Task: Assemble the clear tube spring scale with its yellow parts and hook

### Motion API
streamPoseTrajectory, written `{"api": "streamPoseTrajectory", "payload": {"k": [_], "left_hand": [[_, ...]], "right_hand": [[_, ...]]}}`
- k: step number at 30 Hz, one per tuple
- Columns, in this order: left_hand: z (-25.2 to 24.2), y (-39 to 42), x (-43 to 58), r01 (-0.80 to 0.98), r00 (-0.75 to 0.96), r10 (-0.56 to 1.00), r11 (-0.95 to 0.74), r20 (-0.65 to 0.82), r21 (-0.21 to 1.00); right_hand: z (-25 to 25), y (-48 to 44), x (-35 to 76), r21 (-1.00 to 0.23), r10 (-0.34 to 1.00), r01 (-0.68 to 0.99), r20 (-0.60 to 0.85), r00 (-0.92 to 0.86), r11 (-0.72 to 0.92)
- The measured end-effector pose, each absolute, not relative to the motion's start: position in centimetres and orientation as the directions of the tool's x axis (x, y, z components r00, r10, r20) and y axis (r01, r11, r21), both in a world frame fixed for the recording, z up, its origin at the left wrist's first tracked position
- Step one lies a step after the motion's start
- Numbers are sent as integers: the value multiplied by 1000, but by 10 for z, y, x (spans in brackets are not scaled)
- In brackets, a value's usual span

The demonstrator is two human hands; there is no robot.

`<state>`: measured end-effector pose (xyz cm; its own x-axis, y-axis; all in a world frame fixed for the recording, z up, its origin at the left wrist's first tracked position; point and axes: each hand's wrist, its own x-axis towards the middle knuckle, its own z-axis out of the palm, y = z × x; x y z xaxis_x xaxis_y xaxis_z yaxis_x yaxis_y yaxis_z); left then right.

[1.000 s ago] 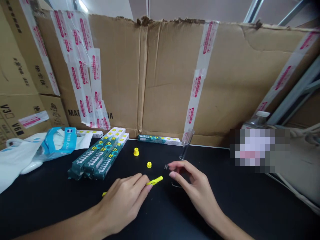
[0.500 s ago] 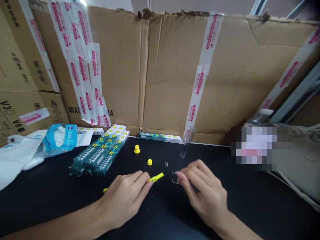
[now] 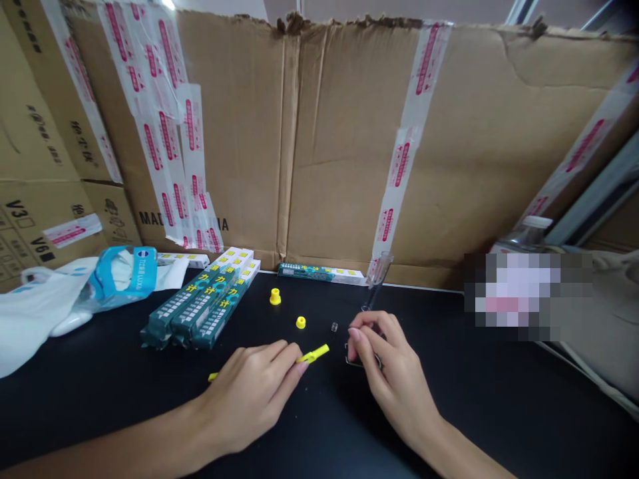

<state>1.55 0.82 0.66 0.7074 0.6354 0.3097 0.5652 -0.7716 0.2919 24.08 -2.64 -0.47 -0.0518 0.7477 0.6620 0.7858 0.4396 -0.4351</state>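
My left hand (image 3: 252, 389) is closed around a thin yellow plastic rod (image 3: 317, 353); its slotted end sticks out past the thumb and its other end shows behind the hand. My right hand (image 3: 387, 372) has thumb and forefinger pressed together, and I cannot make out what is between them. Just below those fingertips is a bent metal wire (image 3: 353, 363), partly hidden by the fingers. A small metal spring (image 3: 334, 327) lies to the left of the right fingertips. Two yellow plastic caps, a taller one (image 3: 275, 297) and a shorter one (image 3: 300, 322), rest farther back.
A clear plastic tube (image 3: 380, 276) stands behind my right hand. Several green boxes (image 3: 204, 299) lie at the left, another box (image 3: 319, 273) along the cardboard wall (image 3: 344, 133). A blue-and-white packet (image 3: 124, 276) is far left, a capped bottle (image 3: 534, 229) at the right.
My right hand has moved up and slightly left, its fingertips now above the bent wire, which stays about where it was. My left hand holds the yellow rod as before.
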Motion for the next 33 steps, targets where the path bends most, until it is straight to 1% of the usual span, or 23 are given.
{"api": "streamPoseTrajectory", "payload": {"k": [3, 7, 8, 11, 13, 19, 22, 25, 28, 33], "left_hand": [[7, 7, 16, 567, 709, 635, -772, 308, 286], [7, 7, 16, 566, 705, 634, -773, 318, 286], [7, 7, 16, 566, 704, 633, -774, 321, 284], [7, 8, 15, 564, 706, 630, -777, 323, 281], [6, 8, 15, 564, 708, 631, -775, 317, 284], [6, 9, 16, 573, 710, 633, -774, 310, 269], [7, 9, 16, 574, 712, 633, -774, 303, 267], [8, 8, 16, 575, 718, 635, -772, 287, 271], [8, 8, 16, 581, 716, 638, -769, 283, 266], [7, 8, 16, 588, 710, 643, -766, 288, 261]], "right_hand": [[-7, -25, 241, -452, 735, 790, 678, 4, 413], [-7, -23, 243, -409, 718, 805, 696, -29, 429], [-6, -23, 243, -427, 720, 796, 694, -16, 430], [-2, -24, 242, -556, 757, 724, 650, 72, 409], [-1, -24, 243, -601, 772, 696, 627, 106, 393], [-13, -15, 247, -564, 813, 742, 581, 46, 361], [-20, -8, 248, -522, 814, 766, 581, -3, 375], [-24, -1, 246, -526, 812, 755, 583, -15, 391], [-22, 3, 244, -568, 829, 722, 560, -12, 395], [-11, -7, 240, -695, 860, 608, 508, 40, 383]]}}
